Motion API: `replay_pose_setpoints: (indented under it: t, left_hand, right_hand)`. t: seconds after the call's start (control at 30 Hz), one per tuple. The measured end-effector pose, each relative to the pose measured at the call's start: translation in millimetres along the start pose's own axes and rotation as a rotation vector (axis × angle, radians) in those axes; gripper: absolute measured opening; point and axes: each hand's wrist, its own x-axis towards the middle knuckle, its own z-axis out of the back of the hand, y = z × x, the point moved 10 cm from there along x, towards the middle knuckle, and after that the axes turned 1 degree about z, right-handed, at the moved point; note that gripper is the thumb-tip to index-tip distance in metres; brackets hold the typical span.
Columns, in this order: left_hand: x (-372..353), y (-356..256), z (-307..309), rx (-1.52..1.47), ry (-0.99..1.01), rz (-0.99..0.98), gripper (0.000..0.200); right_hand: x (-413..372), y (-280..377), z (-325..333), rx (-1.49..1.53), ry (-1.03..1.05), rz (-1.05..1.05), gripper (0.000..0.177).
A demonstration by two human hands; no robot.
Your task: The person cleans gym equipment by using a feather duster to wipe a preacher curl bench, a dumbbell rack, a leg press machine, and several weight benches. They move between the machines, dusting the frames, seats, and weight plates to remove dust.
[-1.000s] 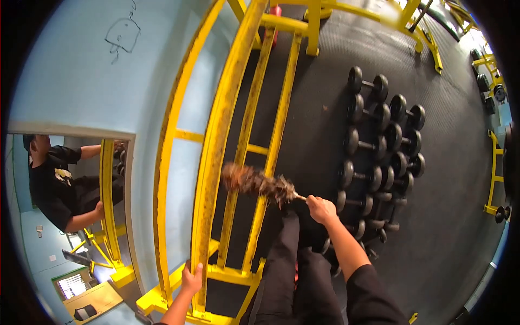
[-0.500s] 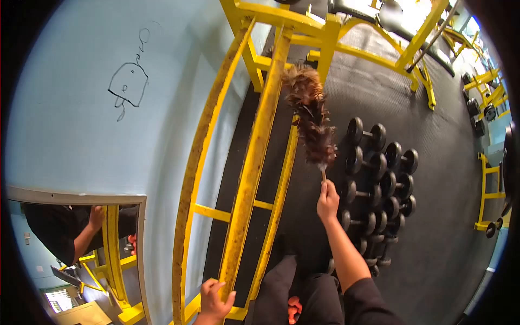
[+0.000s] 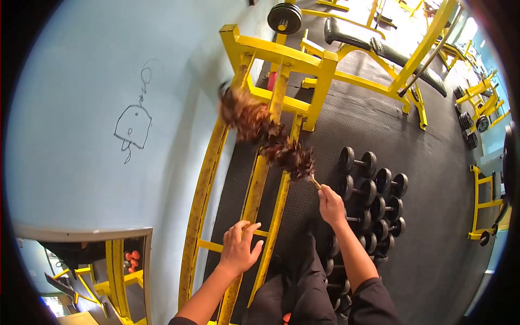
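Note:
My right hand grips the thin handle of a brown feather duster. Its blurred feathers lie across the upper bars of a yellow metal rack that stands along the pale blue wall. My left hand rests on the rack's middle rail lower down, fingers spread over the bar. My dark trousers show below, between both arms.
Several black dumbbells lie in rows on the black rubber floor to the right of my right hand. A yellow bench frame with a black pad and a weight plate stand beyond. A wall mirror sits lower left.
The duster swung from the rack's right rail up and left onto its upper bars. My left hand moved up from the rack's base to the middle rail. The view tilted upward.

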Motion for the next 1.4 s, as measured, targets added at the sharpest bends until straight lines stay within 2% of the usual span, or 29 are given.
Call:
replay_pose_setpoints:
  t: [0.07, 0.13, 0.17, 0.2, 0.27, 0.33, 0.4, 0.47, 0.53, 0.6, 0.67, 0.73, 0.83, 0.9, 0.97, 1.03, 1.1, 1.13, 1.17, 1.23, 1.3, 1.33, 1.4]
  left_hand:
    - [31.2, -3.1, 2.9, 0.055, 0.018, 0.002, 0.054]
    - [66.9, -3.4, 4.9, 0.072, 0.037, -0.002, 0.056]
    - [86.8, -3.0, 7.5, 0.057, 0.013, 0.004, 0.057]
    - [105.6, -3.1, 8.2, 0.041, -0.001, 0.007, 0.059]
    - [150.8, -1.8, 9.6, -0.009, -0.032, 0.044, 0.063]
    - [195.2, -2.9, 9.6, 0.009, -0.06, 0.055, 0.071]
    - [238.3, 2.7, 5.1, 0.023, -0.04, 0.1, 0.073]
    - [275.9, 12.7, -1.1, 0.055, -0.024, 0.143, 0.074]
    - [310.2, 28.2, -14.6, 0.131, -0.022, 0.2, 0.076]
    - [340.6, 43.2, -26.7, 0.052, 0.002, 0.249, 0.076]
    - [361.9, 48.8, -35.6, 0.034, -0.006, 0.273, 0.074]
    - [377.9, 54.4, -36.1, 0.003, -0.142, 0.289, 0.071]
    - [378.6, 60.9, -43.2, 0.046, -0.151, 0.289, 0.072]
    - [377.0, 62.9, -42.3, 0.065, -0.127, 0.314, 0.072]
    - [376.8, 62.9, -41.6, 0.037, -0.107, 0.351, 0.072]
    - [374.4, 66.7, -45.1, 0.044, -0.108, 0.358, 0.073]
    - [375.0, 64.8, -42.1, 0.029, -0.1, 0.38, 0.073]
    - [375.7, 64.1, -40.9, 0.03, -0.096, 0.388, 0.073]
    - [376.5, 64.6, -40.1, 0.022, -0.09, 0.387, 0.072]
    - [380.5, 54.3, -25.3, -0.004, -0.123, 0.373, 0.071]
    - [380.5, 52.4, -25.7, -0.008, 0.057, 0.508, 0.073]
    - [381.7, 47.2, -19.1, -0.057, -0.029, 0.432, 0.072]
    - [379.8, 53.7, -24.2, -0.092, -0.115, 0.351, 0.07]
  right_hand:
    - [4.7, -30.6, -8.4, -0.024, -0.034, -0.037, 0.019]
    - [-20.9, -96.2, -25.6, 0.084, -0.079, -0.555, 0.022]
    - [-35.1, -111.0, -37.5, 0.142, -0.128, -0.599, 0.025]
    - [-51.4, -121.0, -51.4, 0.156, -0.122, -0.567, 0.026]
    - [-96.6, -130.1, -74.7, 0.048, 0.095, -0.636, 0.025]
    - [-137.6, -131.7, -102.7, -0.059, 0.499, -0.524, 0.019]
    - [-142.2, -128.3, -112.6, -0.112, 0.672, -0.367, 0.014]
    - [-120.5, -160.8, -123.5, -0.238, 0.726, -0.39, 0.01]
    - [-53.8, -177.0, -109.3, -0.112, 0.466, -0.343, 0.005]
    - [1.0, -210.8, -105.1, -0.088, 0.3, -0.455, 0.01]
    - [38.6, -244.9, -118.0, -0.087, 0.423, -0.514, 0.016]
    - [68.8, -261.1, -104.2, -0.171, 0.482, -0.531, 0.02]
    - [90.7, -286.7, -67.0, -0.132, 0.305, -0.666, 0.022]
    - [96.9, -273.9, -57.8, -0.004, 0.286, -0.628, 0.025]
    - [103.4, -243.4, -40.8, -0.002, 0.255, -0.553, 0.024]
    - [105.7, -215.1, -19.5, 0.043, 0.202, -0.59, 0.024]
    - [109.5, -175.9, 19.3, 0.075, -0.005, -0.583, 0.024]
    - [105.2, -168.1, 31.3, 0.095, 0.05, -0.692, 0.023]
    - [106.5, -152.8, 45.1, 0.094, 0.015, -0.572, 0.021]
    - [103.3, -134.4, 66.7, -0.001, 0.077, -0.511, 0.02]
    - [118.0, -102.3, 89.4, 0.038, 0.129, -0.409, 0.018]
    - [123.4, -93.4, 95.1, 0.019, 0.199, -0.425, 0.018]
    - [160.1, -50.8, 106.6, 0.079, 0.198, -0.424, 0.025]
